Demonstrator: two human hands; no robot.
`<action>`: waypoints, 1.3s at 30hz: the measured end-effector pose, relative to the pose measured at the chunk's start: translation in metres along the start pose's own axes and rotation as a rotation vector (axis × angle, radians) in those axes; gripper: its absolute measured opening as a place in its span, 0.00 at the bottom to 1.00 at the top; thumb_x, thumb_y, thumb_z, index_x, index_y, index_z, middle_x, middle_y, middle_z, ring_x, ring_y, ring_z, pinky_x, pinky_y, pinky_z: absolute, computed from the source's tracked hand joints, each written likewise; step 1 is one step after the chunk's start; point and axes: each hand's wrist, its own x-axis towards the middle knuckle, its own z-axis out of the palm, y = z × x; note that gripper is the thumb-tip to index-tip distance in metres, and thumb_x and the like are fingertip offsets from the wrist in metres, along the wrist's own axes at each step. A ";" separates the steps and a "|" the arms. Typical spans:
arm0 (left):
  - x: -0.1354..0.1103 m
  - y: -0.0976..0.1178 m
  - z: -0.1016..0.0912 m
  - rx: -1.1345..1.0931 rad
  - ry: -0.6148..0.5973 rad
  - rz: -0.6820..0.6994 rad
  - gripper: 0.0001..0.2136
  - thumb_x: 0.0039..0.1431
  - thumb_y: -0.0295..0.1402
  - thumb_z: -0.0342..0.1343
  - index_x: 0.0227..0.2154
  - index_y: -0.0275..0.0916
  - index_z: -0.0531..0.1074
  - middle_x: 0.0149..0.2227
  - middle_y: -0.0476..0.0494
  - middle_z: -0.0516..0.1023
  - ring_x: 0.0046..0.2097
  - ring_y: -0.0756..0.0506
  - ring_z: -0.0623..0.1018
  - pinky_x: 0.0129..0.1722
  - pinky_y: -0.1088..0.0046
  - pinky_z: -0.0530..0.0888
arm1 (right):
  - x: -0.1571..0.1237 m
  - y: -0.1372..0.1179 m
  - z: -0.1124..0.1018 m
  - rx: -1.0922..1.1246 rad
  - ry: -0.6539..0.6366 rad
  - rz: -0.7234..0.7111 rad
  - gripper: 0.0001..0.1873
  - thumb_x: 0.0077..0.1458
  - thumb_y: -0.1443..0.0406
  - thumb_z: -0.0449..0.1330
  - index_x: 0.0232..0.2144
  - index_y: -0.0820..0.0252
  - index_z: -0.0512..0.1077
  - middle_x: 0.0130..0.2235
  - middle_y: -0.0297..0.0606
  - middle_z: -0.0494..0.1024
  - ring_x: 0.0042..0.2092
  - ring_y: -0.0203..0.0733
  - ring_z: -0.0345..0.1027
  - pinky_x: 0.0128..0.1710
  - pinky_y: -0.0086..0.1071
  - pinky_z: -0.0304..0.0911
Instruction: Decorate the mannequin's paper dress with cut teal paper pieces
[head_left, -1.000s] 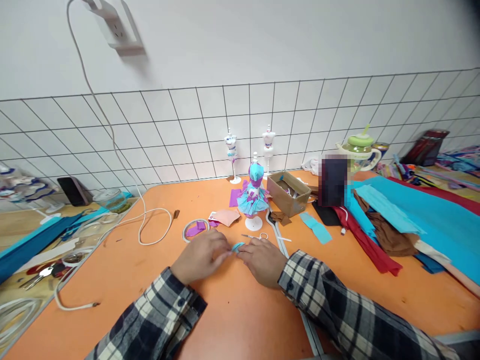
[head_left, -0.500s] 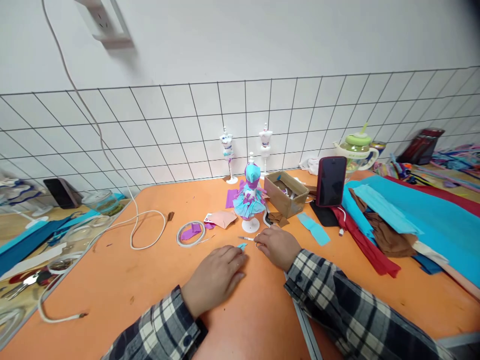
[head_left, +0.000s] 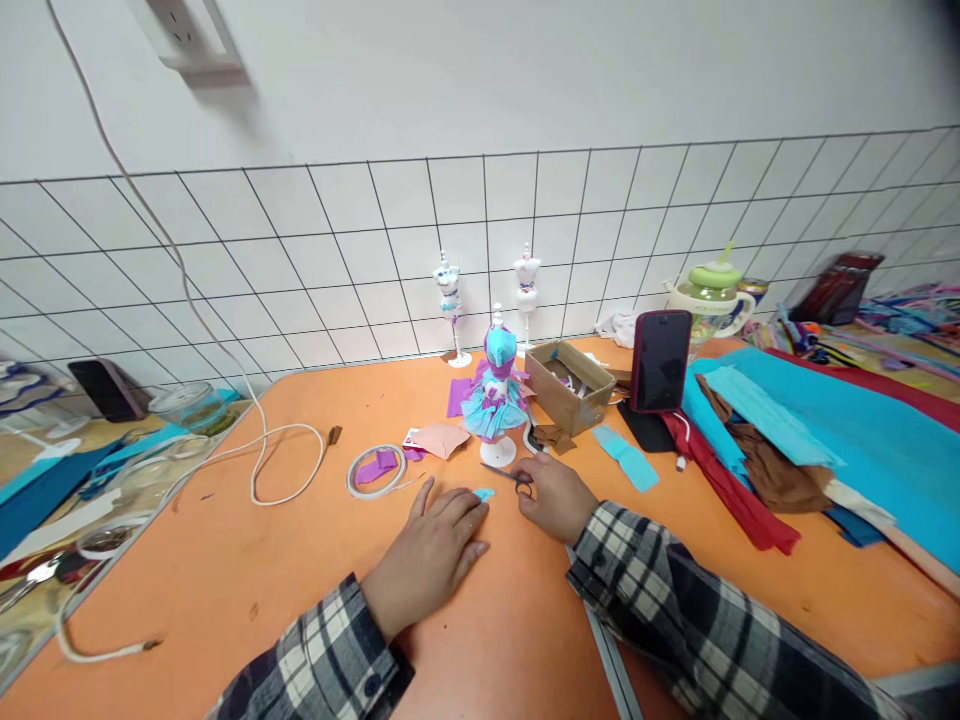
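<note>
My left hand lies palm down on the orange table, fingers outstretched, its fingertips beside a small light-blue scrap. My right hand grips a small pair of scissors by the handles; the blades point left, just above the scrap. Behind the hands stands a miniature dress form on a white base, dressed in a turquoise and purple top and a ruffled skirt. Two more small dress forms, one with blue and purple trim and one mostly white, stand against the tiled wall.
A cardboard box sits right of the dressed form. A roll of tape rings purple scraps on the left. A phone stands upright on the right, near red fabric and blue fabric. A white cable loops across the left side.
The scissors have lifted slightly and their dark handles show more clearly in my right hand. My left index finger or thumb side has spread out. The view has shifted a little.
</note>
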 end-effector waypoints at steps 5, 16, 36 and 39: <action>0.002 -0.003 -0.001 -0.037 -0.011 -0.009 0.17 0.66 0.34 0.43 0.57 0.47 0.62 0.56 0.44 0.70 0.59 0.42 0.66 0.62 0.45 0.48 | 0.001 0.001 0.001 0.102 0.060 -0.067 0.15 0.47 0.71 0.57 0.40 0.60 0.71 0.40 0.39 0.72 0.40 0.39 0.67 0.42 0.29 0.60; 0.003 -0.011 0.008 -0.074 0.055 0.028 0.14 0.64 0.28 0.46 0.49 0.46 0.70 0.46 0.47 0.78 0.48 0.46 0.76 0.59 0.55 0.60 | -0.003 -0.002 -0.004 -0.119 -0.004 -0.105 0.15 0.55 0.66 0.54 0.45 0.54 0.72 0.44 0.38 0.74 0.42 0.42 0.70 0.38 0.31 0.60; 0.001 -0.015 0.009 -0.157 0.200 -0.026 0.15 0.60 0.23 0.47 0.42 0.44 0.75 0.39 0.42 0.76 0.40 0.44 0.75 0.39 0.67 0.72 | -0.008 0.045 -0.053 -0.110 -0.136 0.016 0.10 0.50 0.62 0.61 0.37 0.56 0.74 0.39 0.35 0.75 0.40 0.39 0.68 0.37 0.29 0.56; 0.001 -0.013 0.004 -0.162 0.235 -0.040 0.14 0.61 0.25 0.47 0.44 0.43 0.74 0.41 0.40 0.75 0.43 0.44 0.74 0.42 0.65 0.72 | -0.008 0.040 -0.042 -0.146 -0.143 0.087 0.05 0.50 0.66 0.61 0.32 0.59 0.72 0.37 0.38 0.75 0.37 0.40 0.68 0.33 0.29 0.54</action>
